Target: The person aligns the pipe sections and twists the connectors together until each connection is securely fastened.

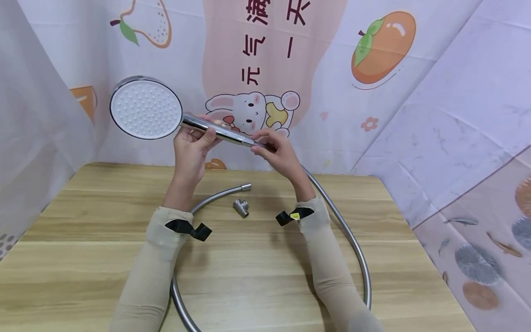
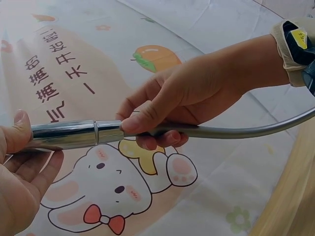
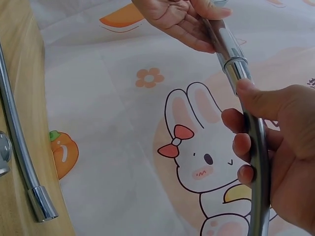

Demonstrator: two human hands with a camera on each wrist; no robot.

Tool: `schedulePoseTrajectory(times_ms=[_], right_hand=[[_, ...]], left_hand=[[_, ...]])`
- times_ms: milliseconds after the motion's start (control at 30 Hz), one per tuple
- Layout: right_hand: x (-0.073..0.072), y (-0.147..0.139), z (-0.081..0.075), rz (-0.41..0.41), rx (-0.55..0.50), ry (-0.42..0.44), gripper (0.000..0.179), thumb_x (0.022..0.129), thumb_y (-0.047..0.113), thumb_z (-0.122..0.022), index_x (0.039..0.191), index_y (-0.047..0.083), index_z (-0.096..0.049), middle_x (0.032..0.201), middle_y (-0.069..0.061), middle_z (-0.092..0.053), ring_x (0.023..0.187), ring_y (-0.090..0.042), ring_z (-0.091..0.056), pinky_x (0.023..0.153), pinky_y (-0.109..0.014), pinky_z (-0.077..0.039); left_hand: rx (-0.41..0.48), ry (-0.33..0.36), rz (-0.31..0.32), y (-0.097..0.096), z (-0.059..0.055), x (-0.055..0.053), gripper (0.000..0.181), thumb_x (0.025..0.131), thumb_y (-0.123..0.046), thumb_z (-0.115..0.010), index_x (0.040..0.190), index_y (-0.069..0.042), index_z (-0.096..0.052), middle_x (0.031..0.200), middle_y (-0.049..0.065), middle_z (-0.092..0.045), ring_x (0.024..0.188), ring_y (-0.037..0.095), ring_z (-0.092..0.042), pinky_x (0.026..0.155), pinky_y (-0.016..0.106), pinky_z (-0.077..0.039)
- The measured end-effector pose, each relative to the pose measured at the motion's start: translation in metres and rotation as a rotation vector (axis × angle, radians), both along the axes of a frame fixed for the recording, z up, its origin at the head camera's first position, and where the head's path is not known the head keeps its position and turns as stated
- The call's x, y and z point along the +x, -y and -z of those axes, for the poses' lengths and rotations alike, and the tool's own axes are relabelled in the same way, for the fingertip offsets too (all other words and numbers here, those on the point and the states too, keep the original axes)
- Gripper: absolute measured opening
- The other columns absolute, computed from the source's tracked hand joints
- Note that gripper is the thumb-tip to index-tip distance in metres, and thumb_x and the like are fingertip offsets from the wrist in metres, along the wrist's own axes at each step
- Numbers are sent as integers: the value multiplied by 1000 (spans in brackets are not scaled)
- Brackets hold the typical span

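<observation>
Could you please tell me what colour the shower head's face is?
The face is white, best seen in the head view.

A pale wood-grain tabletop [image 1: 249, 272] fills the foreground; a white printed cloth [image 1: 332, 147] hangs behind it; this bears a white cartoon rabbit [image 1: 252, 109] and oval orange fruit [image 1: 385, 48].

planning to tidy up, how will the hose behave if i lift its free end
The hose probably bends rather than staying straight, since it curves over the table. Its smooth arcs suggest some springiness. The shiny metal end may feel slippery.
</observation>
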State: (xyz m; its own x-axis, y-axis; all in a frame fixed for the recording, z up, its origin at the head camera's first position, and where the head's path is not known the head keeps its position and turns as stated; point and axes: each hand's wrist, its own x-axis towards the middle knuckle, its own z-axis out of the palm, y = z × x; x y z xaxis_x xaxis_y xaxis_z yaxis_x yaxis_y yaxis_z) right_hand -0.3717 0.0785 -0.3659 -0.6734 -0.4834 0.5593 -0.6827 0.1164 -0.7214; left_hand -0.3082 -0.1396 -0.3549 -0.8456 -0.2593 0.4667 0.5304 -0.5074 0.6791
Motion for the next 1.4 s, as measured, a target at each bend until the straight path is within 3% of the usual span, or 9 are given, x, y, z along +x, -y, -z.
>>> schedulePoseTrajectory(times_ms=[467, 833, 1100, 1400], right_hand=[[7, -4, -4, 32, 64, -30, 20, 97, 9, -70, 115, 4, -69, 90, -14, -69, 72, -17, -55, 63, -23, -44], [8, -6, -5, 31, 79, -29, 19, 99, 10, -67, 117, 4, -69, 86, -17, -68, 68, -17, -52, 61, -24, -43], [12, -7, -5, 10, 64, -40, 21, 97, 8, -70, 117, 3, -69, 83, -10, -63, 67, -17, -50, 59, -23, -42], [13, -7, -8, 49, 90, -41, 23, 96, 10, -71, 117, 5, -66, 84, -11, -64, 69, -19, -51, 63, -24, -42]], left_hand=[[-21, 2, -3, 2, 1, 2, 18, 90, -2, -69, 106, -9, -62, 102, 6, -77, 100, 19, -76, 86, 35, -61], [-43, 3, -8, 0, 0, 4, 19, 90, -4, -70, 107, -9, -62, 103, 5, -77, 100, 20, -76, 86, 34, -61], [-24, 7, 7, 0, 0, 6, 20, 90, -3, -70, 107, -7, -61, 101, 4, -77, 99, 17, -75, 86, 34, -61], [-20, 5, 14, 0, 0, 5, 23, 88, -5, -73, 107, -9, -62, 103, 4, -77, 101, 17, -75, 86, 34, -61]])
